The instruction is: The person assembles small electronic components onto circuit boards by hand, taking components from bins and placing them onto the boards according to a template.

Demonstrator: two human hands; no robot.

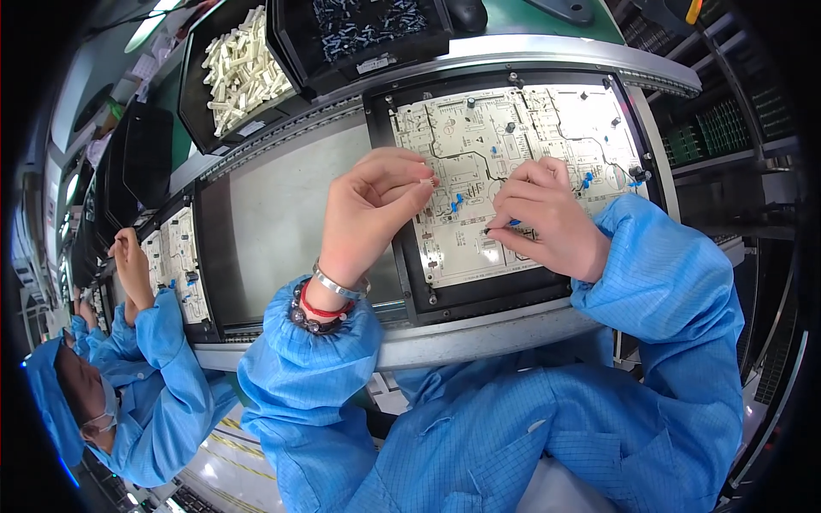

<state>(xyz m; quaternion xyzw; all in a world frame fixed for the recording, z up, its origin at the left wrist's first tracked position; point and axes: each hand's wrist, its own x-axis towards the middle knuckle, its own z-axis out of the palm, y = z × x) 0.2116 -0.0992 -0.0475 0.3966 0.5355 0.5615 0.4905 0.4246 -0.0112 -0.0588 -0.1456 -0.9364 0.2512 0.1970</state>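
The right hand [552,218] covers some circuit board [457,244], pinching a dark component [487,231] at the hand's nine o'clock; left hand [368,201] pinched, any contents indiscernible.

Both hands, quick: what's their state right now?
Left hand: pinched closed; can't tell whether it holds something tiny.
Right hand: pinched closed, small dark part at its fingertips.
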